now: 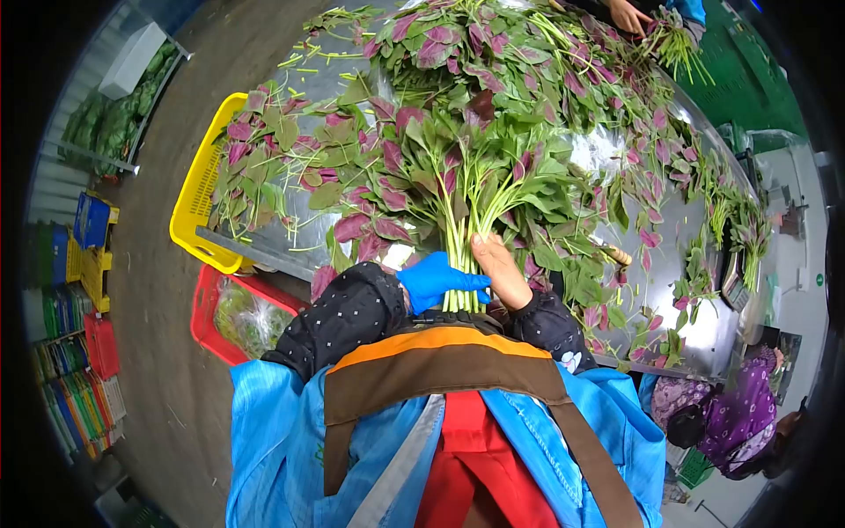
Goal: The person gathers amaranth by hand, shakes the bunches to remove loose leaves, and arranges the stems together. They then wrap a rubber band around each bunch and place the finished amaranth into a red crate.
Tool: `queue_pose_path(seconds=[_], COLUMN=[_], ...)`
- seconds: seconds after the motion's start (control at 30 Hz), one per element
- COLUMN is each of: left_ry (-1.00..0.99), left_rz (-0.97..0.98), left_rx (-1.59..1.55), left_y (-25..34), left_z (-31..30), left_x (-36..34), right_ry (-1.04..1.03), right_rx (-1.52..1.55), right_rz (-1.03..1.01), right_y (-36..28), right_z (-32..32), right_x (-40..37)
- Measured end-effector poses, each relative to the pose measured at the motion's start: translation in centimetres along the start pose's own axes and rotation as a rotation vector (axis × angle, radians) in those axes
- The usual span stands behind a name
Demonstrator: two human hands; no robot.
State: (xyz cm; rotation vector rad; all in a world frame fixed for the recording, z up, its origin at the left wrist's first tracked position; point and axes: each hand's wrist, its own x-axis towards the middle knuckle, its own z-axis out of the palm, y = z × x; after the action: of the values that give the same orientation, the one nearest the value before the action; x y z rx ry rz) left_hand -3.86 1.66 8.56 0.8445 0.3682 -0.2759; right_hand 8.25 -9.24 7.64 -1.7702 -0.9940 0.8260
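Note:
A bunch of leafy greens [459,236] with pale green stems stands between my two hands, its leaves fanned away from me and its stem ends toward my apron. My left hand [440,282], in a blue glove, has its fingers wrapped across the lower stems. Bare, my right hand [500,268] presses against the right side of the same stems, with its thumb near their front. Loose green and purple leaves [352,227] lie around the bunch on the metal table [704,321]. A large heap of the same greens [493,53] is beyond it.
A yellow basket [189,207] touches the table's left side, with a red crate [207,308] holding a plastic bag below. Another person's hand [628,16] holds a bunch [676,44] at the upper right. A person in purple [744,414] is at the lower right.

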Motion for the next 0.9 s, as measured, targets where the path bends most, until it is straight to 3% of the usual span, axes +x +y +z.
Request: queue_pose_path(seconds=[0.07,0.17,0.2,0.3,0.33,0.37,0.43,0.47,0.57,0.63,0.7,0.77,0.83,0.87,0.9], left_ry=[0.038,0.125,0.083,-0.013,-0.011,0.055,0.189,0.223,0.207,0.168,0.162,0.107,0.030,0.032,0.012], left_rz=[-0.012,0.195,0.088,0.015,-0.048,0.009,0.109,0.083,0.104,0.146,0.216,0.204,0.312,0.202,0.088], left_rx=[0.051,0.117,0.012,-0.272,-0.172,-0.117,-0.008,-0.019,0.063,0.223,0.263,0.149,0.110,0.041,-0.030], left_y=[0.7,-1.2,-0.7,0.4,0.3,0.0,-0.5,-0.4,-1.6,-2.6,-2.5,-2.1,-1.9,-0.7,-0.6], left_z=[0.3,-0.8,-0.8,0.2,-0.4,-0.5,-0.1,0.3,-0.1,-0.9,-0.8,-0.7,-0.7,0.3,0.2], left_x=[-0.4,0.4,0.2,-0.6,-0.4,-0.2,-0.1,-0.2,0.6,1.2,1.0,0.8,1.0,-0.2,-0.6], right_ry=[-0.101,-0.383,-0.415,-0.269,-0.331,-0.331,-0.041,0.071,0.025,0.013,-0.067,-0.088,-0.216,-0.306,-0.335], right_rx=[0.291,0.141,-0.014,-0.055,-0.261,-0.294,-0.298,-0.296,-0.233,-0.245,-0.330,-0.169,0.066,0.288,0.265], right_rz=[0.100,0.174,0.265,0.076,0.101,0.222,0.128,-0.042,-0.218,-0.254,-0.109,-0.160,-0.084,0.001,-0.039], right_y=[0.7,-0.9,-1.9,-1.4,-1.9,-2.7,-3.7,-4.7,-7.5,-6.0,-5.2,-3.9,-4.3,-4.4,-6.0], right_z=[0.4,-1.9,-2.7,-1.8,-2.6,-3.6,-5.1,-5.5,-4.9,-3.6,-3.0,-3.0,-3.9,-4.6,-5.3], right_x=[0.0,0.5,0.7,0.5,0.8,1.1,1.6,1.9,3.3,4.7,5.1,5.0,4.6,4.7,4.3])
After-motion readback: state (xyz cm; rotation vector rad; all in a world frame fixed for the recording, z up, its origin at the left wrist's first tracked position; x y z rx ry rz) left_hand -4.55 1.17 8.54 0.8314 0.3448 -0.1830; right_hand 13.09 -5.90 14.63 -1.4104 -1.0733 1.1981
